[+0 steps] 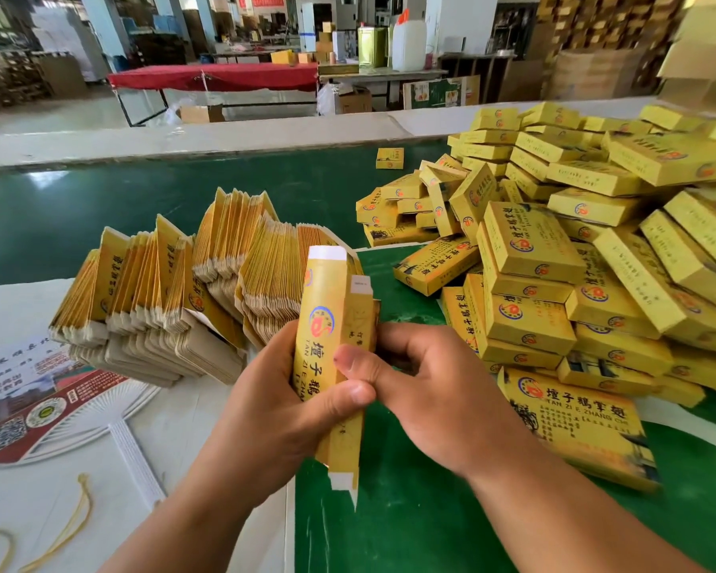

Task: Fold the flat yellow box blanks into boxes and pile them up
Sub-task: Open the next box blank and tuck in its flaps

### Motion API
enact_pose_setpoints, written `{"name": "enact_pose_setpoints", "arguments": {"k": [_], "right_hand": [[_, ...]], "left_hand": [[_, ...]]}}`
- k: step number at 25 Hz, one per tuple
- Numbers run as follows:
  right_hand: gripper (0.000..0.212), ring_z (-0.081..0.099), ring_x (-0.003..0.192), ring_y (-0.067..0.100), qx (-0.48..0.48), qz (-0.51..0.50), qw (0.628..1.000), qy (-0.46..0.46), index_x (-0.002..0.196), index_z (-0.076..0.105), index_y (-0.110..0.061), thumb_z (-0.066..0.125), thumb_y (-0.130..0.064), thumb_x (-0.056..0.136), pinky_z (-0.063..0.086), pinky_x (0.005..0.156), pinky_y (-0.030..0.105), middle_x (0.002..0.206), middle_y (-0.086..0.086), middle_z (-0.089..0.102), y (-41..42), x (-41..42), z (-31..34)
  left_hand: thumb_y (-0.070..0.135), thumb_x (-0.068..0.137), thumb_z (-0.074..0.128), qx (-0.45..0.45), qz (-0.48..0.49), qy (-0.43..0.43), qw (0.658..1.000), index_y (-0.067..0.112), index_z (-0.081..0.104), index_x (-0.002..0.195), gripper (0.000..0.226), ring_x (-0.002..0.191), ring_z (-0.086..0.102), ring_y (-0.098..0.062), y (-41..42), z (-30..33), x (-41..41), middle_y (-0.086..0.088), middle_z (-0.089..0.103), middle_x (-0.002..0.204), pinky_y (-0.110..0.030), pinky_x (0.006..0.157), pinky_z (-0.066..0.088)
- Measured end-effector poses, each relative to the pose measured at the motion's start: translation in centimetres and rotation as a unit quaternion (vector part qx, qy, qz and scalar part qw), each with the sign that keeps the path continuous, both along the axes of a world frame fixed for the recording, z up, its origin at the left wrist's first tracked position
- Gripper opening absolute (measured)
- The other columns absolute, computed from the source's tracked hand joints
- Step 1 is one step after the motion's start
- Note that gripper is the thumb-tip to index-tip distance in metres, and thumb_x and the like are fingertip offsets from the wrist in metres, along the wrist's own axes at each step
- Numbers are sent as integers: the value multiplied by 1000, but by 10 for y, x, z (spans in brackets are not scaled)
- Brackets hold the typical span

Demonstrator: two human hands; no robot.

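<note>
The yellow box blank (331, 349) stands upright in the air, low in the middle, half folded, with white flaps at its top and bottom. The left hand (273, 403) wraps around it, thumb pressed on the front. The right hand (426, 390) pinches its right edge, thumb on the front too. Behind, to the left, a fanned stack of flat blanks (174, 291) leans on the table (191, 440). To the right sits a big pile of folded boxes (587, 258). A paper fan (38, 407) lies at the left.
</note>
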State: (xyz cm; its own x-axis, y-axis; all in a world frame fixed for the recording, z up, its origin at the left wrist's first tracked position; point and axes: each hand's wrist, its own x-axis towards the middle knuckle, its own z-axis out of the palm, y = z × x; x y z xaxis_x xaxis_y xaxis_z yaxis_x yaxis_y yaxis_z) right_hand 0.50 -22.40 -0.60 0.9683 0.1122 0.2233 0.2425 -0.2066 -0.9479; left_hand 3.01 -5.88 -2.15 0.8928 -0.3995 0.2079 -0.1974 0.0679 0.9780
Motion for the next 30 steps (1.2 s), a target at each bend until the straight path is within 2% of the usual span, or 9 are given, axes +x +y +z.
{"name": "enact_pose_setpoints", "arguments": {"k": [5, 10, 13, 16, 19, 22, 25, 28, 30], "right_hand": [[37, 69, 93, -1, -4, -4, 1000, 4, 107, 74, -27, 58, -50, 84, 55, 78, 13, 99, -17, 75, 0, 0, -2], [46, 69, 97, 9, -11, 23, 999, 37, 111, 71, -23, 49, -53, 84, 56, 85, 27, 104, -4, 75, -5, 4, -3], [49, 68, 100, 15, -26, 38, 998, 49, 111, 69, -20, 45, -56, 87, 55, 87, 37, 106, 1, 74, -6, 4, -3], [52, 70, 91, 19, -10, 44, 998, 46, 107, 70, -20, 44, -60, 85, 58, 81, 47, 97, 0, 75, -3, 4, -4], [51, 69, 84, 32, -8, 21, 1000, 19, 101, 72, -15, 46, -57, 87, 57, 74, 54, 89, 9, 74, 3, 4, -6], [48, 59, 61, 28, -21, -18, 999, -20, 82, 68, -6, 48, -48, 92, 51, 57, 48, 66, 5, 67, 7, 3, -7], [51, 34, 47, 12, -67, -91, 992, -53, 62, 49, -3, 48, -44, 93, 30, 44, 35, 49, 1, 38, 8, 4, -10], [47, 35, 46, 8, -70, -125, 988, -63, 62, 49, -5, 47, -40, 94, 29, 44, 29, 48, -3, 41, 11, 7, -14], [48, 48, 48, 14, -60, -134, 987, -72, 70, 58, -4, 43, -44, 92, 41, 46, 33, 54, -2, 56, 15, 7, -16]], "left_hand": [[65, 47, 86, -5, 57, -2, 998, 34, 67, 98, 63, 82, 74, -24, -3, -5, 0, -6, 76, 93, -35, 64, 60], [73, 53, 78, 20, 89, -13, 996, 27, 60, 103, 70, 82, 74, -19, -6, -6, -3, 0, 75, 95, -31, 63, 60], [82, 56, 67, 74, 119, -35, 990, 26, 53, 103, 74, 80, 72, -15, -7, -7, -4, 6, 72, 91, -35, 62, 60], [81, 68, 53, 122, 173, -73, 975, 26, 49, 97, 62, 67, 63, -6, -7, -5, -4, 12, 65, 83, -33, 55, 56], [76, 72, 51, 124, 207, -79, 967, 25, 49, 92, 56, 63, 61, -10, -8, -5, -2, 7, 64, 79, -40, 53, 55], [70, 71, 58, 101, 231, -62, 966, 29, 51, 87, 45, 67, 68, -18, -9, -7, -2, 2, 68, 78, -48, 56, 57], [60, 81, 60, 55, 224, -24, 973, 28, 58, 87, 32, 73, 73, -21, -8, -9, 1, 0, 75, 83, -48, 59, 60], [54, 87, 50, 29, 228, -31, 973, 27, 65, 85, 31, 69, 74, -15, -6, -6, 2, 3, 77, 80, -28, 54, 58], [55, 86, 45, 23, 245, -35, 969, 25, 66, 82, 36, 63, 73, -14, -8, -3, -2, 3, 77, 75, -25, 48, 55]]}}
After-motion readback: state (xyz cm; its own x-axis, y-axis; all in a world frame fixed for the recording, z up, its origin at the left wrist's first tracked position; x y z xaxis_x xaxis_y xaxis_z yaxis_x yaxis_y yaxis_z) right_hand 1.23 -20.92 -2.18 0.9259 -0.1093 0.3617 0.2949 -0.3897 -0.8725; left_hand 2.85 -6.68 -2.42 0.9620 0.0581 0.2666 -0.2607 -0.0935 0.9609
